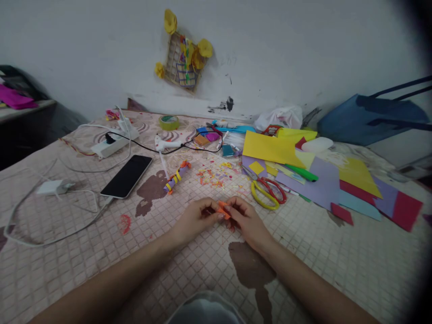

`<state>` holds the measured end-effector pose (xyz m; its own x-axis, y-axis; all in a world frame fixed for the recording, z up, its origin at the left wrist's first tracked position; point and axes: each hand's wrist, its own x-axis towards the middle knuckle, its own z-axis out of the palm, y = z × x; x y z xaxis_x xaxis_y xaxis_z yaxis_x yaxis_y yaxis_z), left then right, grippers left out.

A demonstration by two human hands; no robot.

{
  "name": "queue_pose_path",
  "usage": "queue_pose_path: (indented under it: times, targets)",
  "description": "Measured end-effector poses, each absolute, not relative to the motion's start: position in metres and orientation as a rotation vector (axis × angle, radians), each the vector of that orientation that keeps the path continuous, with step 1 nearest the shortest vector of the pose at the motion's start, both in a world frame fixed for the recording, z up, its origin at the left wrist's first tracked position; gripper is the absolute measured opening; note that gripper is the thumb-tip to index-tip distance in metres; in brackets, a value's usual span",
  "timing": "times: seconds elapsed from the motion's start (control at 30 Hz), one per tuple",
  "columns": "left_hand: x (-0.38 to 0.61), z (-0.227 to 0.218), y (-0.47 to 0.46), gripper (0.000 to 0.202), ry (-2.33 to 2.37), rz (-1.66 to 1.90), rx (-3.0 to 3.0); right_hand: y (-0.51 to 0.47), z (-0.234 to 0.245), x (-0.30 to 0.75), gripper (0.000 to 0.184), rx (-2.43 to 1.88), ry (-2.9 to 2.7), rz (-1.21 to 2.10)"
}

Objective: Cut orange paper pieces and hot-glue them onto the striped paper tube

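Note:
A small piece of orange paper (223, 209) is pinched between both hands above the tiled-pattern tablecloth. My left hand (199, 216) grips its left side with thumb and fingers. On the other side, my right hand (245, 220) is closed on the same piece, partly covering it. Beyond the hands lie small paper scraps (212, 178) in orange, yellow and purple. To their left rests a purple paper roll (176, 178) wrapped with a yellow strip and orange ends. Scissors (266, 193) with red and yellow handles lie right of my hands.
Colored paper sheets (313, 180) spread over the right side. A phone (127, 177) on a cable, a power strip (114, 143) and a white glue gun (168, 144) are at left. Yellow-green tape (168, 122) sits near the wall. A blue bag (367, 119) stands back right.

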<state>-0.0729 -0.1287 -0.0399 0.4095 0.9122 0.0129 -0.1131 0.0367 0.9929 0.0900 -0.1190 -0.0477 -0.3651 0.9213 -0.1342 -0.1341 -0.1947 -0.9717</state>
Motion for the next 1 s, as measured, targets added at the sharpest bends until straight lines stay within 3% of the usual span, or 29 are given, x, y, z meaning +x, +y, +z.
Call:
queue_pose_path:
  times: [0.27, 0.53, 0.7, 1.0]
  targets:
    - [-0.071, -0.041, -0.126, 0.023, 0.959, 0.999, 1.096, -0.119, -0.05, 0.089, 0.015, -0.996, -1.286, 1.64]
    - [-0.071, -0.046, -0.125, 0.027, 0.998, 1.065, 1.045, -0.12, -0.053, 0.089, 0.032, -0.964, -1.253, 1.635]
    - [-0.07, -0.052, -0.125, 0.038, 0.958, 1.091, 1.01, -0.119, -0.05, 0.091, 0.023, -1.009, -1.319, 1.629]
    - [-0.069, -0.044, -0.128, 0.028, 1.062, 0.971, 1.184, -0.122, -0.047, 0.088, 0.023, -1.054, -1.421, 1.448]
